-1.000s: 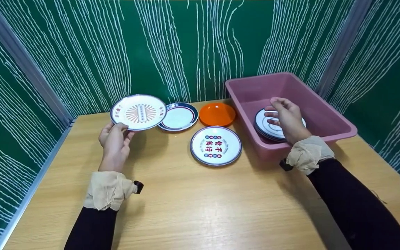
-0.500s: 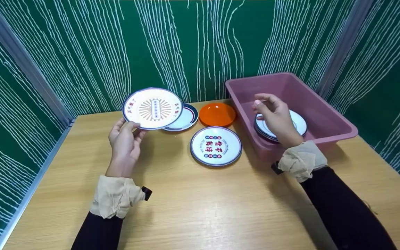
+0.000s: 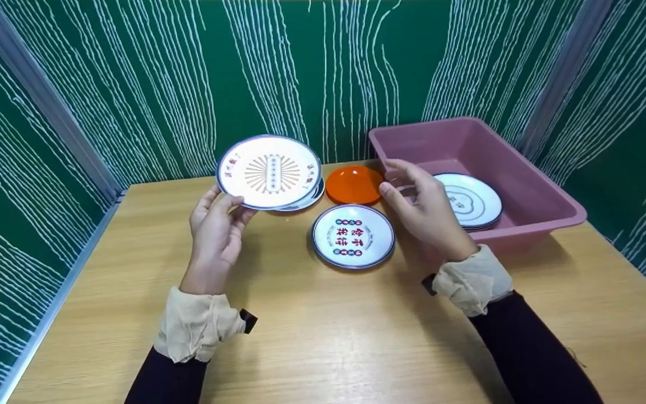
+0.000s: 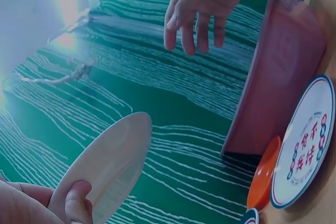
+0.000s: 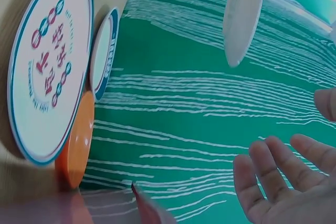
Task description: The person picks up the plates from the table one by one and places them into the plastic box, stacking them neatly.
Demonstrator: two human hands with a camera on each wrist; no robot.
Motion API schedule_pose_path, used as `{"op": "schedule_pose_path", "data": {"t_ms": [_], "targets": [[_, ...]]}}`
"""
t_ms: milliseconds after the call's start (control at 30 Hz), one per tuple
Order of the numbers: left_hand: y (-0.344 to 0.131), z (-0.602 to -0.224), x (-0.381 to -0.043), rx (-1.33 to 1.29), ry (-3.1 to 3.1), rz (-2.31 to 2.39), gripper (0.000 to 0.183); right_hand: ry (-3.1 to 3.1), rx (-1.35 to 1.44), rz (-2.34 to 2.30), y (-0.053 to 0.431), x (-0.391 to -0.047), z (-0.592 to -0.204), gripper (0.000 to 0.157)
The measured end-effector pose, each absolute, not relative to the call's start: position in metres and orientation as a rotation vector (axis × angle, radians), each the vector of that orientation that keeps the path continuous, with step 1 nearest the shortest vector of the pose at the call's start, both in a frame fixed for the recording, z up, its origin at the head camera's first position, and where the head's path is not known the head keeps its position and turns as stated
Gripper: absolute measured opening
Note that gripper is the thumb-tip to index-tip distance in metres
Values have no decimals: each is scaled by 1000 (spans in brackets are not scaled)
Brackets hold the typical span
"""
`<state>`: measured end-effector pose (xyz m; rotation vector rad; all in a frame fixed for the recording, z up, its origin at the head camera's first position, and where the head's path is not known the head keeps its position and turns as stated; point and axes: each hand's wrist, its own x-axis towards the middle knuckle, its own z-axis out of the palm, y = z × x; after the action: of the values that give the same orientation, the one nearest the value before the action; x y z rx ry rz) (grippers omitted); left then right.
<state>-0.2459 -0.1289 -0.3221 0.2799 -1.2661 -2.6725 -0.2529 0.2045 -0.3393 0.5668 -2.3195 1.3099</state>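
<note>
My left hand pinches the near edge of a white plate with a blue rim and a sunburst print, held up and tilted above the table. Part of a dark-rimmed plate shows behind it. My right hand is in the air over the near left rim of the pink basin, fingers apart, holding nothing; the right wrist view shows its fingers loosely extended. A white plate with red characters lies on the table between my hands. Behind it is an orange plate.
The pink basin stands at the table's right side. Inside it sits a stack of white plates, partly hidden by my right hand. A green wall with white wavy lines closes off the back of the wooden table.
My left hand has moved right with the sunburst plate, which now covers more of the dark-rimmed plate. My right hand has moved left, away from the stack in the basin.
</note>
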Motion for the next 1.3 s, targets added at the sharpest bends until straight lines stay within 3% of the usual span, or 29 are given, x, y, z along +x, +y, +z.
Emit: {"op": "schedule_pose_path", "data": {"t_ms": [300,567,867,1300], "targets": [[-113,-319,-231,206,-1307,-2700,56,-2295,573,1435,193,-246,-344,50],[-95,-319,-216,139,-1354,-2714,56,-2132,678,1899,169,-243,-349,50],[-77,-325,-208,121,-1352,-2757,58,-1858,539,2481,149,-233,-353,56],[-57,-341,-210,142,-1402,-2764,62,-1680,321,2628,144,-225,-348,38]]}}
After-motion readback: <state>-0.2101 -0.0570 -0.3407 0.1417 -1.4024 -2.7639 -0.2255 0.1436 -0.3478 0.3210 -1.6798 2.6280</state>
